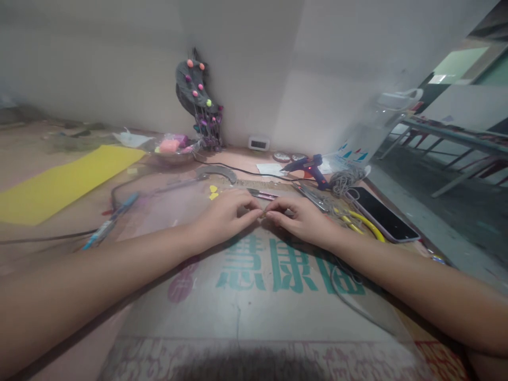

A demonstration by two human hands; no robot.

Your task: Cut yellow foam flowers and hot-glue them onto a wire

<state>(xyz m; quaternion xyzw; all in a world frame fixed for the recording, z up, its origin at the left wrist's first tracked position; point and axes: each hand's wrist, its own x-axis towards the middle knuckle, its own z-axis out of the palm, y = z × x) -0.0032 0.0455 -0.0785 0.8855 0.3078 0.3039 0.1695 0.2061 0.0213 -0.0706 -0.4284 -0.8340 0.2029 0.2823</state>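
Observation:
My left hand and my right hand meet over the middle of the printed sheet. Thumb and forefinger of each are pinched together on a tiny yellowish piece, too small and blurred to name. Just beyond the fingers lies a slim utility knife. Small yellow cut-outs rest to the left of it. Metal scissors with yellow handles lie beside my right wrist, partly under grey yarn.
A blue glue gun, a ball of grey yarn, a phone and a clear water bottle stand or lie at right. At left are a yellow sheet, a blue pen and a bowl. A grey crescent decoration leans against the wall.

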